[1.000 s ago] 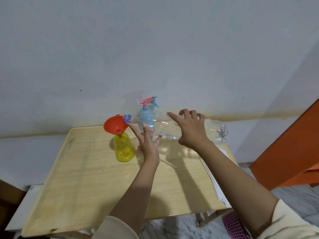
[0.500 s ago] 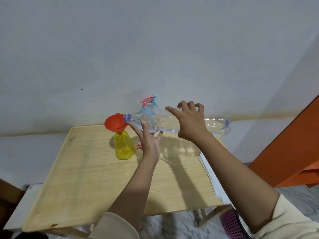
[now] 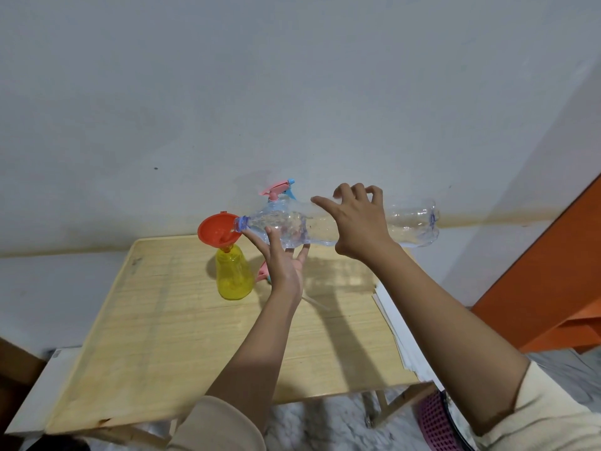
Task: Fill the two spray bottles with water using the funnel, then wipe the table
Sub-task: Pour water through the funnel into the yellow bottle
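A large clear water bottle (image 3: 409,222) lies almost level in the air, its blue-ringed mouth over a red funnel (image 3: 216,227). The funnel sits in the neck of a yellow spray bottle (image 3: 234,276) standing on the wooden table (image 3: 156,336). My left hand (image 3: 284,258) supports the clear bottle from below near its neck. My right hand (image 3: 357,222) grips its middle from above. Behind the clear bottle stands a pale blue spray bottle, only its pink and blue spray head (image 3: 279,190) plain to see. A pink spray head (image 3: 261,275) with a thin tube (image 3: 313,302) lies on the table, partly hidden by my left hand.
A white wall rises right behind the table. A stack of white sheets (image 3: 396,330) lies along the table's right edge. An orange cabinet (image 3: 553,278) stands at the right, and a pink basket (image 3: 435,424) sits on the floor below the table's right corner.
The clear bottle's base has risen, tipping it from tilted to nearly level, and its mouth has come over the funnel. Both hands rose with it.
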`<state>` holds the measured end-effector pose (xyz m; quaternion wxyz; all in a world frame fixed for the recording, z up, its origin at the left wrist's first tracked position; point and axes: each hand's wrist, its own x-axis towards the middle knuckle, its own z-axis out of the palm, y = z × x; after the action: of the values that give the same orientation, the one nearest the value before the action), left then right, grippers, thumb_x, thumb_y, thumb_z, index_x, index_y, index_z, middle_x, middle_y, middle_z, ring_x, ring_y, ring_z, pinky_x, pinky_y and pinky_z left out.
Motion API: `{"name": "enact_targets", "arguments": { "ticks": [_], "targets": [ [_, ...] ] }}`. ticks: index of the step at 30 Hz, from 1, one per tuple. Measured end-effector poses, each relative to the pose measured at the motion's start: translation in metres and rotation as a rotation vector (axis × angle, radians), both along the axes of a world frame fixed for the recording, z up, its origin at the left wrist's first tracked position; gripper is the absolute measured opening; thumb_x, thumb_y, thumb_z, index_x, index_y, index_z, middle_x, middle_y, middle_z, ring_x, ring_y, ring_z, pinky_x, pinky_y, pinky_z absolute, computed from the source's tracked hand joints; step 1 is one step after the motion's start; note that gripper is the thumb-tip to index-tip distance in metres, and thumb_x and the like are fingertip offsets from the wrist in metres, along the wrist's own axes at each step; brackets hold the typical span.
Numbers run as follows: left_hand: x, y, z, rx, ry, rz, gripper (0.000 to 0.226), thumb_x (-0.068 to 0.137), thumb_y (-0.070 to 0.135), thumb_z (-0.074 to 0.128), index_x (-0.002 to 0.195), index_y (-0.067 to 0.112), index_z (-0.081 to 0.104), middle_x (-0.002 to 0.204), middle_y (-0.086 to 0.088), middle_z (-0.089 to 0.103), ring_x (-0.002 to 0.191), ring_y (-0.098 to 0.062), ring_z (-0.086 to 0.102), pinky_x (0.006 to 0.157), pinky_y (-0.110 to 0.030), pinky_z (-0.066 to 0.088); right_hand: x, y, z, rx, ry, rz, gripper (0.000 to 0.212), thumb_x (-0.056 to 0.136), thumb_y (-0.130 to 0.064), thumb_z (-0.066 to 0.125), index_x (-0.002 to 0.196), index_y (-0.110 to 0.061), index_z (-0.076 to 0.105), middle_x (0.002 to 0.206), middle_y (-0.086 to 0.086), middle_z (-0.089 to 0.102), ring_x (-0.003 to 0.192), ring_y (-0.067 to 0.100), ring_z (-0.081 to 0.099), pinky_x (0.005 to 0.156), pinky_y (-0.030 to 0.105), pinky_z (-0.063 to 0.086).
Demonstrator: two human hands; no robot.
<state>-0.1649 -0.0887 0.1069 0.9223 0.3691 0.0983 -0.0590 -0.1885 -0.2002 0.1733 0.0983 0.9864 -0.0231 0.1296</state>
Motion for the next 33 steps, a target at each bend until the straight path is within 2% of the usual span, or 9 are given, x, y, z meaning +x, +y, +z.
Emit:
{"name": "enact_targets", "arguments": {
  "ticks": [6, 10, 16, 22, 26, 29, 33],
  "targets": [
    [0.0, 0.0, 0.004, -0.006, -0.008, 0.0, 0.063, 0.098, 0.045, 0.038, 0.144, 0.052, -0.006, 0.159, 0.004, 0.009, 0.143, -0.034, 0.022, 0.088, -0.043, 0.048, -0.001, 0.001, 0.005, -0.011, -0.01, 0.002, 0.08, 0.067, -0.011, 0.065, 0.137, -0.035, 0.034, 0.131, 0.006, 0.038, 0.119, 0.029, 0.036, 0.105, 0.044, 0.019],
    [0.001, 0.001, 0.004, -0.008, -0.017, -0.002, 0.064, 0.097, 0.046, 0.039, 0.143, 0.053, -0.006, 0.159, 0.004, 0.01, 0.142, -0.033, 0.025, 0.078, -0.036, 0.053, -0.001, 0.002, 0.008, -0.018, -0.015, 0.003, 0.08, 0.067, -0.012, 0.065, 0.137, -0.035, 0.033, 0.131, 0.006, 0.038, 0.119, 0.029, 0.035, 0.105, 0.044, 0.018],
    [-0.002, 0.002, 0.01, -0.005, -0.014, 0.002, 0.063, 0.098, 0.045, 0.036, 0.143, 0.052, -0.008, 0.159, 0.006, 0.008, 0.143, -0.034, 0.022, 0.086, -0.041, 0.048, -0.001, 0.003, 0.009, -0.02, -0.021, 0.002, 0.08, 0.068, -0.012, 0.064, 0.137, -0.035, 0.033, 0.131, 0.006, 0.038, 0.119, 0.03, 0.035, 0.106, 0.043, 0.018],
    [0.001, 0.003, 0.002, 0.027, -0.025, 0.0, 0.065, 0.097, 0.048, 0.039, 0.142, 0.055, -0.007, 0.159, 0.007, 0.008, 0.141, -0.031, 0.029, 0.066, -0.029, 0.056, -0.003, 0.002, 0.002, 0.008, -0.026, -0.011, 0.079, 0.067, -0.014, 0.066, 0.136, -0.036, 0.034, 0.13, 0.006, 0.039, 0.118, 0.029, 0.037, 0.105, 0.043, 0.019],
    [0.002, 0.007, -0.003, 0.08, -0.018, -0.014, 0.066, 0.096, 0.049, 0.041, 0.142, 0.055, -0.006, 0.159, 0.006, 0.011, 0.141, -0.031, 0.03, 0.065, -0.028, 0.056, -0.005, 0.001, -0.01, 0.075, -0.024, -0.033, 0.078, 0.067, -0.016, 0.066, 0.136, -0.036, 0.036, 0.129, 0.006, 0.041, 0.117, 0.029, 0.038, 0.104, 0.042, 0.019],
    [-0.001, 0.011, -0.003, 0.186, -0.02, -0.034, 0.065, 0.097, 0.047, 0.04, 0.143, 0.053, -0.006, 0.158, 0.006, 0.014, 0.141, -0.028, 0.03, 0.072, -0.029, 0.053, -0.009, 0.001, -0.022, 0.165, -0.011, -0.064, 0.08, 0.066, -0.014, 0.064, 0.136, -0.039, 0.035, 0.129, 0.003, 0.04, 0.117, 0.027, 0.038, 0.102, 0.04, 0.02],
    [-0.002, 0.014, -0.004, 0.33, -0.081, -0.04, 0.066, 0.098, 0.042, 0.042, 0.144, 0.051, -0.004, 0.159, 0.009, 0.011, 0.142, -0.023, 0.027, 0.097, -0.043, 0.046, -0.016, -0.001, -0.043, 0.326, 0.005, -0.119, 0.085, 0.063, -0.017, 0.067, 0.137, -0.042, 0.033, 0.128, 0.0, 0.041, 0.116, 0.024, 0.039, 0.096, 0.037, 0.024]
  ]
}}
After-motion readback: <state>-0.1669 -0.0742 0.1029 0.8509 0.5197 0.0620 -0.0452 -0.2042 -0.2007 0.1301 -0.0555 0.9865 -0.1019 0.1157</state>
